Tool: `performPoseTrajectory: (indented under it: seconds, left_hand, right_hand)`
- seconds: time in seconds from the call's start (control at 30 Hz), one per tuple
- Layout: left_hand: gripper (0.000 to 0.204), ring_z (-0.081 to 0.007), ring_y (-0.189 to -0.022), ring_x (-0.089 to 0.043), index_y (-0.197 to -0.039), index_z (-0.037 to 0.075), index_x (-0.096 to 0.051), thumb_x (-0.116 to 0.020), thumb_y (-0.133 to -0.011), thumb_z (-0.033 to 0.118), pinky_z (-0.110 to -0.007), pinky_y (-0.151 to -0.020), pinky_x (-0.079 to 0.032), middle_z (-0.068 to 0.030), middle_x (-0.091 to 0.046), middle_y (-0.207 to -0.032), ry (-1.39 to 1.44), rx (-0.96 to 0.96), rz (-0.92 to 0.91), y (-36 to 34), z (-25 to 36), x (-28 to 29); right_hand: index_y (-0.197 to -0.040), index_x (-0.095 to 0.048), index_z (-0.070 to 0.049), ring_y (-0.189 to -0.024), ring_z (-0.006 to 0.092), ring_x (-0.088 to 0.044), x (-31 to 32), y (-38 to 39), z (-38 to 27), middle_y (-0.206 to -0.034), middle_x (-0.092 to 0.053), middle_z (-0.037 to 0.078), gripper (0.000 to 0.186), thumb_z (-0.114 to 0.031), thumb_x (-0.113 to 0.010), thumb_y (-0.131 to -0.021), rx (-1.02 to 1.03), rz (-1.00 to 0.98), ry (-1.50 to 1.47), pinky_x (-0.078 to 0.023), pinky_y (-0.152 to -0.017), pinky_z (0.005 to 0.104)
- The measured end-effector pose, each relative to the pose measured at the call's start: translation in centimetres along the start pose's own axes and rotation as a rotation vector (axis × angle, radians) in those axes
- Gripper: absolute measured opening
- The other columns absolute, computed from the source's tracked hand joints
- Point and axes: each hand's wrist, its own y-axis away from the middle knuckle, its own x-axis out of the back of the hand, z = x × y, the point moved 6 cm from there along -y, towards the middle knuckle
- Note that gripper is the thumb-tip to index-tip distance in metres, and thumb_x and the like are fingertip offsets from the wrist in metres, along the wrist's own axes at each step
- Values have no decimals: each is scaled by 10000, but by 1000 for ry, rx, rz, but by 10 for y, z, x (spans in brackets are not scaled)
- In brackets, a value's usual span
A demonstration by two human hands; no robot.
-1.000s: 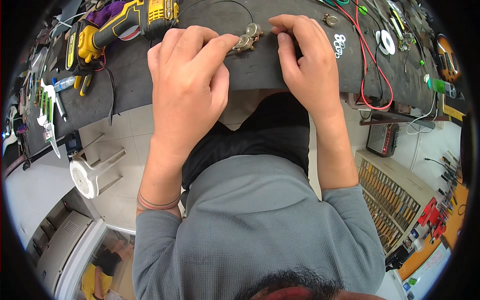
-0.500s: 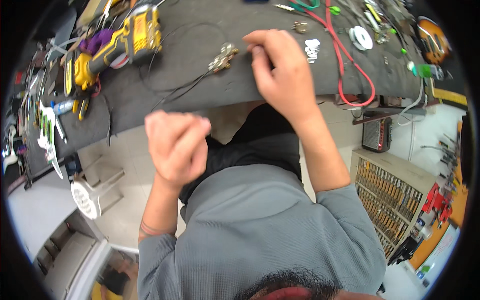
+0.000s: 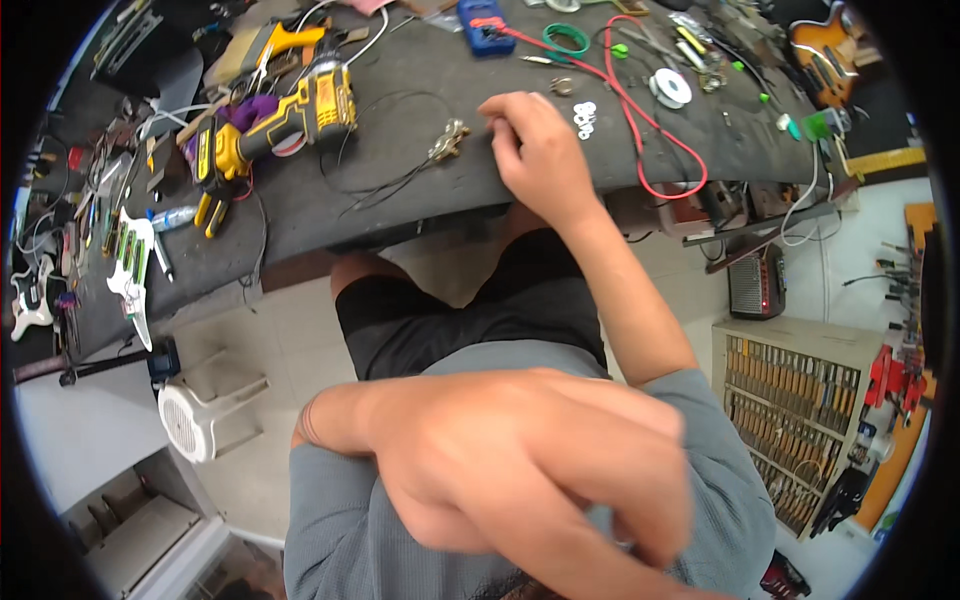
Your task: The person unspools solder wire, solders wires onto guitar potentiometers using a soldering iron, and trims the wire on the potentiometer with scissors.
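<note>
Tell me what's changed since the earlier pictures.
The left hand has left the metal parts, which its fingertips were at, and come back toward the body and up close to the camera. The parts now lie on the bench, free of both hands. The view takes in more of the bench's far side.

Unchanged: the right hand just right of the parts; the drill on the bench.

– What is standing on the pale tiled floor [image 3: 290, 370]?
– A round-seated white plastic stool [image 3: 185, 425] is standing on the left, nearer than the dark tabletop [image 3: 310, 200].
– What is filling the right side?
– A beige cabinet [image 3: 800, 335] is holding rows of narrow pieces, an amplifier [image 3: 757, 280] is sitting near it, and hand tools [image 3: 897, 290] are hanging by the white wall [image 3: 865, 235].
</note>
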Motion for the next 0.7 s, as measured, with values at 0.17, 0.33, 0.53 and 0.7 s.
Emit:
performPoseTrajectory:
  seconds: [0.17,0.33,0.53,0.7]
  left_hand:
    - [67,-244,-952,-698,-986,58,-800,-840,-990,111,-402,-794,-536,-117,-753,-1086,-172,476,109,52,20,52]
    - [108,-310,-1073,-704,-1012,34,-733,-801,-942,80,-439,-970,-536,-104,-751,-1077,-1399,903,-134,167,28,112]
    - [123,-328,-1265,-680,-1057,52,-755,-766,-978,146,-477,-1139,-464,-88,-787,-1247,-1676,1022,102,316,85,152]
    - [137,-334,-1306,-680,-1063,55,-772,-761,-975,159,-492,-1169,-454,-100,-795,-1287,-1763,933,127,316,95,154]
  right_hand:
    - [-1126,-687,-22,-998,371,-716,2,6,3,-1005,-728,151,203,59,-663,-942,37,41,62,-582,-863,486]
    - [-1121,-700,-13,-977,365,-724,5,3,0,-1032,-714,157,186,64,-642,-961,58,85,60,-578,-850,466]
    - [-1116,-698,-24,-955,366,-716,9,3,1,-1047,-702,147,228,83,-630,-928,-4,103,41,-576,-840,463]
    - [-1024,-715,-50,-928,374,-692,12,47,-65,-1003,-706,136,343,172,-612,-783,362,148,0,-576,-828,452]
